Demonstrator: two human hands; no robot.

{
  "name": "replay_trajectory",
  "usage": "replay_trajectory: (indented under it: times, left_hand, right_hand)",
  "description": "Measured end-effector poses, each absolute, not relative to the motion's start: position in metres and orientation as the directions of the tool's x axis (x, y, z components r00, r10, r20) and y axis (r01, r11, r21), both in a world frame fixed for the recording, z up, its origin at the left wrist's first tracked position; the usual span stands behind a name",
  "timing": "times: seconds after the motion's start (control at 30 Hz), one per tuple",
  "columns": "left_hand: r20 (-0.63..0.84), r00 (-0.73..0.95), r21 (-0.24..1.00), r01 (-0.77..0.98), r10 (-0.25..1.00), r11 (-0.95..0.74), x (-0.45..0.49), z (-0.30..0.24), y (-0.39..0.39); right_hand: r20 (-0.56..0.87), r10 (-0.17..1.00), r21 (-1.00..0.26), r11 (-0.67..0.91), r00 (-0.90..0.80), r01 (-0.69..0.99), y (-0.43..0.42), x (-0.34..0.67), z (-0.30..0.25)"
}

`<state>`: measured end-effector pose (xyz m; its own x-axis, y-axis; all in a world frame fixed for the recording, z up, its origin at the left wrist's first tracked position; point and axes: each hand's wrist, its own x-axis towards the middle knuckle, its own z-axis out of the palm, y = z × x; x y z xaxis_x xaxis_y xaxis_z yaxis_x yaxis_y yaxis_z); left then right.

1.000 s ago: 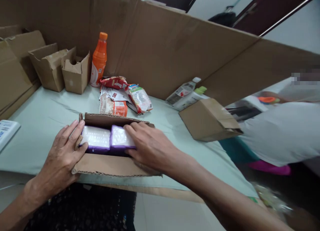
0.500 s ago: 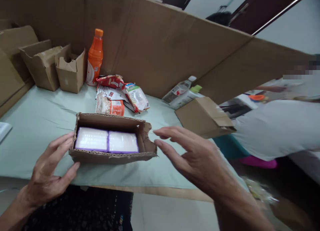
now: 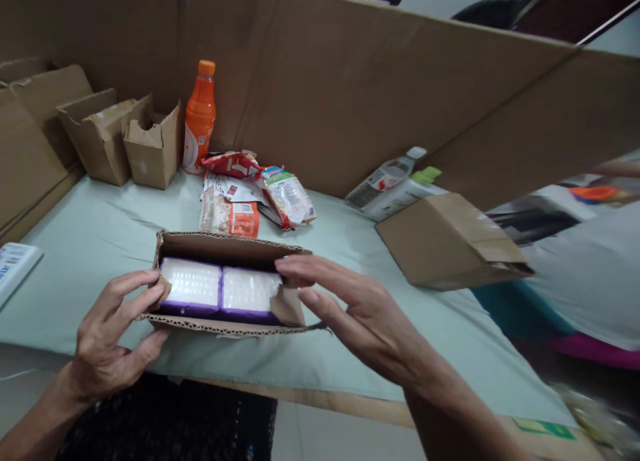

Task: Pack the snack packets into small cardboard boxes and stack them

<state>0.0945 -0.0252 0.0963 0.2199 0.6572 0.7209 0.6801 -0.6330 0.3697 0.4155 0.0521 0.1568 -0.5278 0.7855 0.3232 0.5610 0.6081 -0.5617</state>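
A small open cardboard box (image 3: 226, 248) sits near the table's front edge, with two purple-edged white packs (image 3: 221, 290) side by side inside it. My left hand (image 3: 116, 331) holds the box's left end, thumb under the front wall and fingertips pressing the left side flap inward. My right hand (image 3: 357, 314) is at the right end, fingers stretched out and pushing the right side flap in over the packs.
An orange drink bottle (image 3: 199, 117), several snack packets (image 3: 250, 194) and two open small boxes (image 3: 125, 141) stand at the back. Two lying bottles (image 3: 395, 182) and a tipped box (image 3: 453, 242) are at right. A cardboard wall (image 3: 350, 94) surrounds the green-covered table (image 3: 90, 228). A white pack (image 3: 13, 266) lies at left.
A second ago both hands pressed on the packs; they pulled off to the box's sides, and now both are back at its ends, folding the side flaps inward.
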Motion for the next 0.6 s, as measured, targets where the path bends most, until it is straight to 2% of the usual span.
replay_trajectory:
  times: [0.23, 0.43, 0.5, 0.6]
  left_hand:
    - [0.716, 0.267, 0.406, 0.593, 0.645, -0.696, 0.095, 0.099, -0.025]
    - [0.680, 0.176, 0.452, 0.664, 0.712, -0.596, 0.095, 0.092, -0.026]
    - [0.668, 0.230, 0.454, 0.628, 0.707, -0.633, 0.095, 0.092, -0.022]
    - [0.660, 0.302, 0.437, 0.591, 0.688, -0.679, 0.095, 0.096, -0.016]
  right_hand:
    - [0.242, 0.749, -0.484, 0.645, -0.617, 0.592, 0.077, 0.400, 0.160]
    - [0.271, 0.647, -0.237, 0.763, -0.713, 0.602, 0.077, 0.385, 0.171]
    - [0.214, 0.656, -0.286, 0.750, -0.724, 0.596, 0.089, 0.383, 0.174]
    - [0.214, 0.728, -0.517, 0.650, -0.651, 0.557, 0.106, 0.392, 0.169]
